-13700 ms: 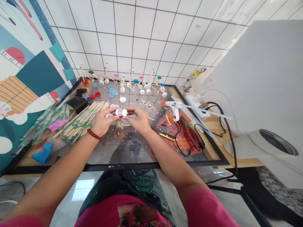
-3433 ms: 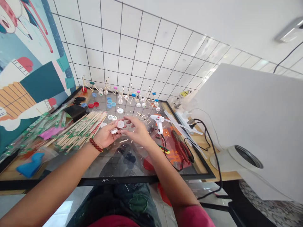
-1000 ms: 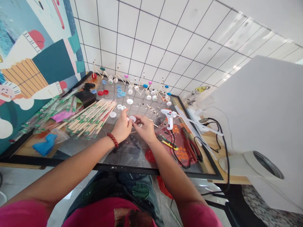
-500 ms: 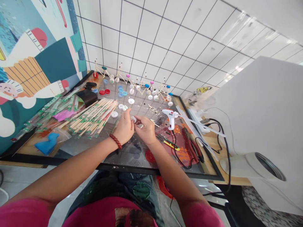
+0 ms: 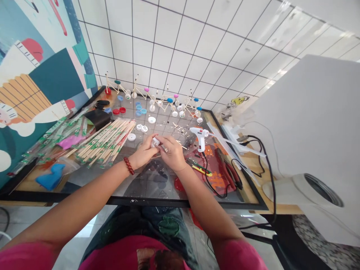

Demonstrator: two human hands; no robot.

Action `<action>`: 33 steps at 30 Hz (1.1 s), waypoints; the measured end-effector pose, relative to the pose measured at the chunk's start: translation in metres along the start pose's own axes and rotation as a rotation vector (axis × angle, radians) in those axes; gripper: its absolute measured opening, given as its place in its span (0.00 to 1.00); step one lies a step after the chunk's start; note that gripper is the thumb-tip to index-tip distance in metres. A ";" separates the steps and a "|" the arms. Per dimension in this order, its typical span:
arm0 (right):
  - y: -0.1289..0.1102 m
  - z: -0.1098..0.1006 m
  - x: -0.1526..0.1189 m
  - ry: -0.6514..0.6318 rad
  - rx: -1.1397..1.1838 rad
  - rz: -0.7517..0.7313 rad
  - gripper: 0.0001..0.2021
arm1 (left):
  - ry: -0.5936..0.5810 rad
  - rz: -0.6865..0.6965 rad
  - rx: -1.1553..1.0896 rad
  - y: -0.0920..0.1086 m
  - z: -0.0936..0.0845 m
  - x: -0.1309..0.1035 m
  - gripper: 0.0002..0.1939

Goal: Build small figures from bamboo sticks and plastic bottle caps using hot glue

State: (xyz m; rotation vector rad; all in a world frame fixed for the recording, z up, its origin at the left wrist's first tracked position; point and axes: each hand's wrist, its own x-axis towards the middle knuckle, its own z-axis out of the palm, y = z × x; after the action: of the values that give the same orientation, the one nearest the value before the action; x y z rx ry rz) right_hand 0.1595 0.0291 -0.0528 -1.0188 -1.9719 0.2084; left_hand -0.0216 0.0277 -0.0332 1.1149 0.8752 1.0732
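My left hand [image 5: 144, 153], with a red bead bracelet [image 5: 128, 165] on its wrist, is closed around a small white bottle cap [image 5: 155, 142]. Its thumb and fingers meet my right hand [image 5: 172, 153], which is also closed on the cap. My fingers cover much of the cap. A pale stick piece lies by the right hand's fingers, partly hidden. Left of the hands rest a white cap [image 5: 131, 137] and a pair of white caps with dark marks [image 5: 142, 128]. A white glue gun [image 5: 200, 138] stands to the right.
Wrapped chopsticks [image 5: 105, 142] lie on the left. Stick-and-cap models [image 5: 168, 101] line the back. Red caps [image 5: 119, 111] and blue caps [image 5: 140, 108] sit before them. Pliers [image 5: 227, 168] and a yellow cutter [image 5: 200, 167] lie at right, beside the glue gun's cord.
My hands have turned the white cap, and my left hand has tipped lower, with its fingers now around the cap. The view has shifted slightly to the right.
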 end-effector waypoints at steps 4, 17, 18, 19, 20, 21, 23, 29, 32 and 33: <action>-0.005 -0.002 0.002 -0.031 0.011 0.028 0.26 | -0.065 -0.114 -0.207 0.001 0.002 0.003 0.12; -0.024 0.029 0.008 0.070 0.336 0.388 0.09 | 0.053 -0.120 -0.425 0.020 0.000 0.007 0.12; -0.023 0.030 0.009 0.078 0.367 0.396 0.09 | 0.054 -0.121 -0.425 0.019 0.000 0.006 0.11; -0.021 0.031 0.009 0.086 0.397 0.407 0.08 | 0.057 -0.126 -0.429 0.018 0.000 0.006 0.10; -0.020 0.031 0.009 0.094 0.426 0.423 0.08 | 0.063 -0.133 -0.438 0.018 0.000 0.006 0.08; -0.019 0.030 0.008 0.101 0.453 0.442 0.08 | 0.069 -0.142 -0.451 0.017 0.000 0.006 0.07; -0.017 0.030 0.008 0.104 0.506 0.489 0.08 | 0.081 -0.158 -0.480 0.017 0.000 0.006 0.07; -0.019 0.034 0.010 0.122 0.615 0.536 0.14 | 0.078 -0.152 -0.515 0.016 0.003 0.005 0.06; -0.017 0.033 0.010 0.169 0.588 0.539 0.12 | 0.067 -0.146 -0.480 0.017 0.002 0.005 0.06; -0.016 0.031 0.010 0.180 0.583 0.535 0.11 | 0.065 -0.139 -0.459 0.018 0.001 0.005 0.06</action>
State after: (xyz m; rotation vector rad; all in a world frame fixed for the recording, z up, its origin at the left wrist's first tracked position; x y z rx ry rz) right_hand 0.1238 0.0336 -0.0572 -1.0943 -1.3164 0.8947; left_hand -0.0231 0.0339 -0.0155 0.6310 0.6980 1.1266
